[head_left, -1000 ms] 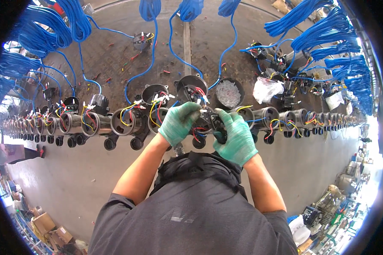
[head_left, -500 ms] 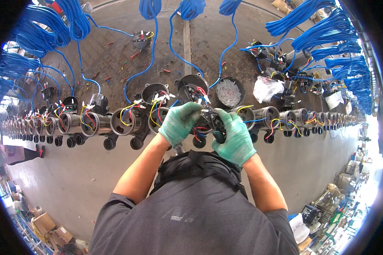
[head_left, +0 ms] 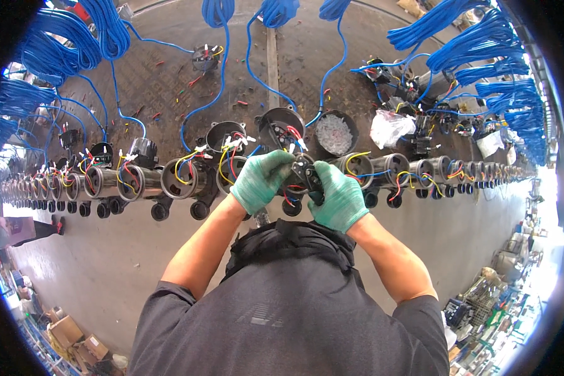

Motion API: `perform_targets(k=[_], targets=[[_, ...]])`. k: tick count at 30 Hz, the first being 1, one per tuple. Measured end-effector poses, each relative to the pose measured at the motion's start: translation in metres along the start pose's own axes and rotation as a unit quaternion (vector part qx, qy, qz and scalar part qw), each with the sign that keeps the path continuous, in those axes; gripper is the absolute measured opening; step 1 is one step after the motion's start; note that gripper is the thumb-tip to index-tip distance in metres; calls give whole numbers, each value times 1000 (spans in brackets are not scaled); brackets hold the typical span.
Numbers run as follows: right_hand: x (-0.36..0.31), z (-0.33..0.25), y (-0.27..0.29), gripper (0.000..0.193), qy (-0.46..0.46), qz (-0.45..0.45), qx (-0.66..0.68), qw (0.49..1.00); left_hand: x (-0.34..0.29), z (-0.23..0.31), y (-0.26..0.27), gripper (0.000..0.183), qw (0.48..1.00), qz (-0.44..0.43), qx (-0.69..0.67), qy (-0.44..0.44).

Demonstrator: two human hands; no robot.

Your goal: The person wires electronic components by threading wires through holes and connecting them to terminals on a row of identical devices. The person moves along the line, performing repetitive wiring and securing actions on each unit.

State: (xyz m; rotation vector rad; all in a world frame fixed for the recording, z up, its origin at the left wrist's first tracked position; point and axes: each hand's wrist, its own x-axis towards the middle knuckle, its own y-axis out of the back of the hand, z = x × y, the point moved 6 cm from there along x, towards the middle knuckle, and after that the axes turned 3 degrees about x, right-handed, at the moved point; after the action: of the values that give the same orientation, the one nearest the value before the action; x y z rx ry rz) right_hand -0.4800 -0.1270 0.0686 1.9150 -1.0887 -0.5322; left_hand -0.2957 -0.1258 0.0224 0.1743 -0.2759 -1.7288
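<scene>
Both my hands wear green gloves and meet over the row of metal motor housings. My right hand (head_left: pixel 340 195) is closed around the handles of black crimping pliers (head_left: pixel 305 170), whose head points up and left toward my left hand. My left hand (head_left: pixel 261 180) is closed in a pinch beside the jaws, at the wire ends; what its fingertips hold is hidden. Just beyond the hands sits a round black end cover (head_left: pixel 273 133) with red wires and white caps (head_left: pixel 301 144). A blue cable (head_left: pixel 251 69) runs into that cover.
A round tub of small clear connectors (head_left: pixel 335 134) stands right of the cover, then a white plastic bag (head_left: pixel 391 129). Housings with coloured wires (head_left: pixel 187 178) line the bench edge on both sides. Blue cable coils (head_left: pixel 476 47) lie along the back. Boxes (head_left: pixel 67 330) stand lower left.
My right hand and the pliers have shifted slightly left, and less of the handles shows. My left hand stays almost in place, still at the jaws.
</scene>
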Motion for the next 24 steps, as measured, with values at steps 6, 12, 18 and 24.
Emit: perform_targets(k=[6, 12, 18, 24], targets=[[-2, -13, 20, 88, -44, -84, 90, 991, 0, 2, -3, 19, 999, 29, -28, -32], [-21, 5, 106, 86, 3, 181, -103, 978, 2, 4, -4, 16, 997, 41, -45, -43], [-30, 138, 131, 82, -285, 141, -192, 928, 1, 14, -4, 16, 994, 18, -65, -83], [-45, 175, 100, 70, -333, 85, -178, 922, 0, 13, -6, 18, 996, -1, -57, -71]])
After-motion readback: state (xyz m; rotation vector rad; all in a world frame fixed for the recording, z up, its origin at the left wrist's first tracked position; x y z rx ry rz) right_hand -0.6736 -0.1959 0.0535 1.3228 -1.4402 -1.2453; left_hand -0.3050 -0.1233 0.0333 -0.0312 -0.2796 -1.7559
